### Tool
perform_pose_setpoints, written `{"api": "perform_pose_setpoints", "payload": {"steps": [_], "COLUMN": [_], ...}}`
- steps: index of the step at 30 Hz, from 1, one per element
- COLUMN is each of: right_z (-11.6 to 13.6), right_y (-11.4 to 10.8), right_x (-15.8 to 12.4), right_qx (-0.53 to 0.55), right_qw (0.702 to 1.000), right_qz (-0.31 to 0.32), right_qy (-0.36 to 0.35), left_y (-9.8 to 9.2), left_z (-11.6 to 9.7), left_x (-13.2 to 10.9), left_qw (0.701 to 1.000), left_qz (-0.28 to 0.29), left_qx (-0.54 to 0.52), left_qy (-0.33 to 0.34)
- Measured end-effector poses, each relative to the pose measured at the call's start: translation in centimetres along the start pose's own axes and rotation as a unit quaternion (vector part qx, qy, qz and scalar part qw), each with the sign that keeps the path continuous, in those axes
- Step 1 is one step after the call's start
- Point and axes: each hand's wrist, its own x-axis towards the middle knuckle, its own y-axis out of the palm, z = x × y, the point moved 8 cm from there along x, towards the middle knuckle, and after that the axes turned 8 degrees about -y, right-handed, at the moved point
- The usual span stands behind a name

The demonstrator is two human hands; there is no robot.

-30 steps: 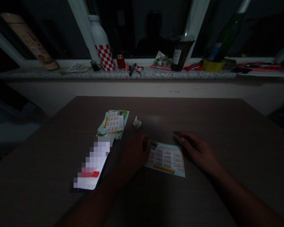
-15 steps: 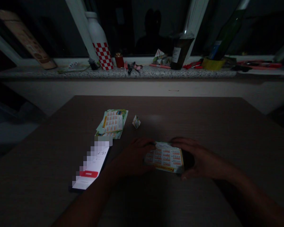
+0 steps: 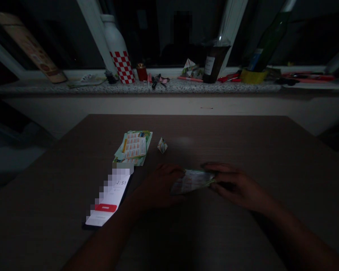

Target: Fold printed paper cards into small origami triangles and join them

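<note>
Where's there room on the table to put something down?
The table looks bare between the right hand and the right edge, and between the small folded paper and the far edge. It's crowded where the stacked cards lie close to the phone, and along the windowsill.

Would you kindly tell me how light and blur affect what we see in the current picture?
All in the head view: dim overall; phone screen brightest, partly pixelated; print on the sheet smeared; right hand slightly blurred; faint glare on the tabletop beside the small folded paper.
</note>
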Motion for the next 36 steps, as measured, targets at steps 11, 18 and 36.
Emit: {"api": "perform_pose_setpoints", "payload": {"steps": [11,18,36], "right_z": [-5.1,-6.4,-5.3], "right_y": [0.4,1.0,0.5], "right_x": [-2.0,-2.3,-1.6], "right_qx": [0.223,0.137,-0.009], "right_qw": [0.903,0.929,0.962], "right_qz": [-0.217,-0.174,-0.101], "right_qy": [0.296,0.295,0.255], "left_y": [-1.4,-0.9,2.8], "left_z": [2.7,2.2,-2.9], "left_x": [0.4,0.4,0.7], "left_qw": [0.954,0.969,0.997], "left_qz": [-0.127,-0.139,0.025], "left_qx": [-0.189,-0.070,0.031], "left_qy": [-0.193,-0.190,0.059]}}
